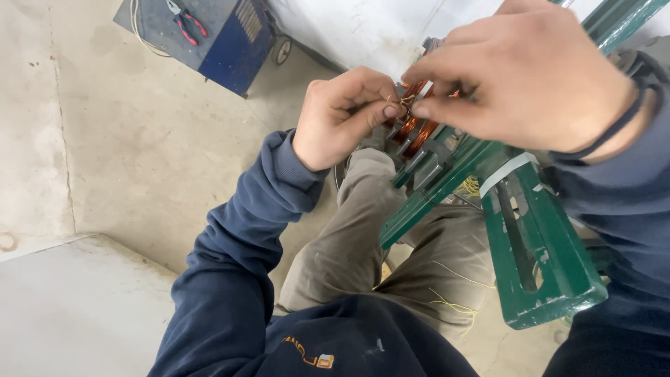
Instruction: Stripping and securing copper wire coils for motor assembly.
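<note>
The left hand (345,115) is pinching a thin yellow string (403,100) between thumb and forefinger, its fingers curled together and clamped on the strand. The right hand (520,73) is meeting it from the other side, its fingertips (421,109) pressed together on the same string, so that the two hands are almost touching. The string is sitting just above a copper wire coil (417,129), which is wound in orange-brown turns and is lying between grey metal pieces right under the fingertips.

The coil is resting at the upper end of a green metal frame (541,241), which is slanting down across the person's lap; a white band is wrapping one of its bars. The person is wearing a dark blue sweatshirt (230,279) and khaki trousers (363,230), and a dark band is circling the right wrist. Loose yellow threads (453,306) are lying on the trousers near the foot of the frame.

Well apart, at the top of the view, a blue box (216,35) is standing on the concrete floor (139,139), with red-handled pliers (187,21) lying on its top.
</note>
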